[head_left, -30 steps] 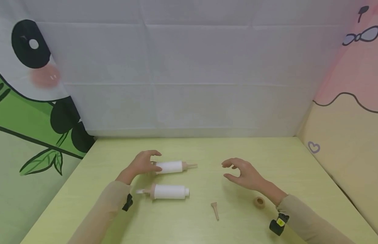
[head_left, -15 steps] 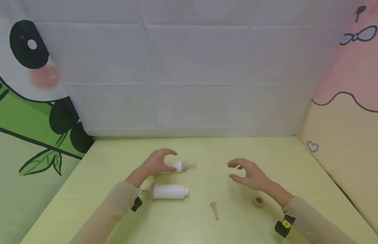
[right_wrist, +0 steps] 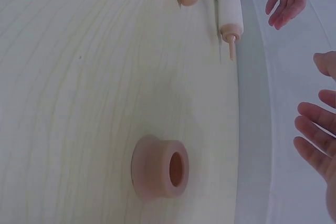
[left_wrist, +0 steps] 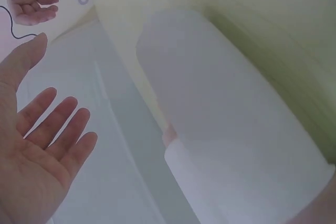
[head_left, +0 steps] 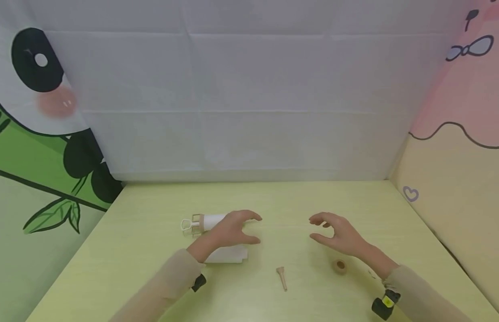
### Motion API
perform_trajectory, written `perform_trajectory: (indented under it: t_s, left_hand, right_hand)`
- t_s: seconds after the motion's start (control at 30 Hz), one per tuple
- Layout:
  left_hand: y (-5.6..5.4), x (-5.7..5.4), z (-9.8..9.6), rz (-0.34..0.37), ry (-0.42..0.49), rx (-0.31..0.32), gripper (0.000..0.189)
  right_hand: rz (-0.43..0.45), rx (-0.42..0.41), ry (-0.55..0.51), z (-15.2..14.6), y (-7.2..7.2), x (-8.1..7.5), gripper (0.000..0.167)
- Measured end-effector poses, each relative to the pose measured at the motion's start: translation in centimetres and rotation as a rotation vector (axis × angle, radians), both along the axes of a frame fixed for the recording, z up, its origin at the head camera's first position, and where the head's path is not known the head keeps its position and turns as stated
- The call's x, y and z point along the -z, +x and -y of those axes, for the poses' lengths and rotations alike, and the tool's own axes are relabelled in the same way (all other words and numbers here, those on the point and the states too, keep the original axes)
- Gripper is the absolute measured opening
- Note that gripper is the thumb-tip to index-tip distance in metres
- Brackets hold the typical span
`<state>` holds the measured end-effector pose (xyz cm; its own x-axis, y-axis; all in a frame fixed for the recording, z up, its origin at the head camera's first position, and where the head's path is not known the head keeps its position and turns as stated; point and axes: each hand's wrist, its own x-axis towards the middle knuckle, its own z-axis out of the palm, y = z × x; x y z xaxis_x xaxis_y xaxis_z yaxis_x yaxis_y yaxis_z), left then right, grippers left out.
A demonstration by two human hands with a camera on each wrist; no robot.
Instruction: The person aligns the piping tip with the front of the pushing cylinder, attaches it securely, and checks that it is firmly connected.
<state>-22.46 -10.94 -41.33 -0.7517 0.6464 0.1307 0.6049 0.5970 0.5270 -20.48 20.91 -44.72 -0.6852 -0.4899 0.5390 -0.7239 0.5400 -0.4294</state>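
Note:
My left hand is raised over the table, fingers apart and nothing in its grasp. It partly covers two white syringe-like tubes lying on their sides. Behind it is the far tube, with a beige collar and a looped plunger handle; its thin beige nozzle shows in the right wrist view. Below it lies the near tube, with a bare white neck; it looms large in the left wrist view. My right hand, also without a hold on anything, hovers above a beige ring-shaped cap. A loose beige nozzle lies between the hands, nearer me.
The pale yellow table meets a hanging white cloth at its back edge. Printed cloths stand on the left and right. A small dark wrist camera hangs under the right sleeve, another dark one under the left.
My left hand has moved right across the tubes, uncovering the far tube's handle and covering its nozzle end. My right hand has shifted slightly right. The tubes and loose parts stay put.

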Motion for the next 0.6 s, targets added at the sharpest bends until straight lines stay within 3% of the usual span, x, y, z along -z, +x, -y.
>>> perform_trajectory:
  t_s: [0.2,0.6]
  left_hand:
    - [0.9,0.9,-1.3,-0.004,-0.036,0.021,0.052]
    - [2.3,2.2,-2.7,0.01,-0.044,0.073,0.046]
  right_hand:
    - [0.033,0.03,0.012,-1.0,0.6,0.4,0.033]
    - [0.201,0.076,-0.032,-2.9,2.2,0.8,0.028]
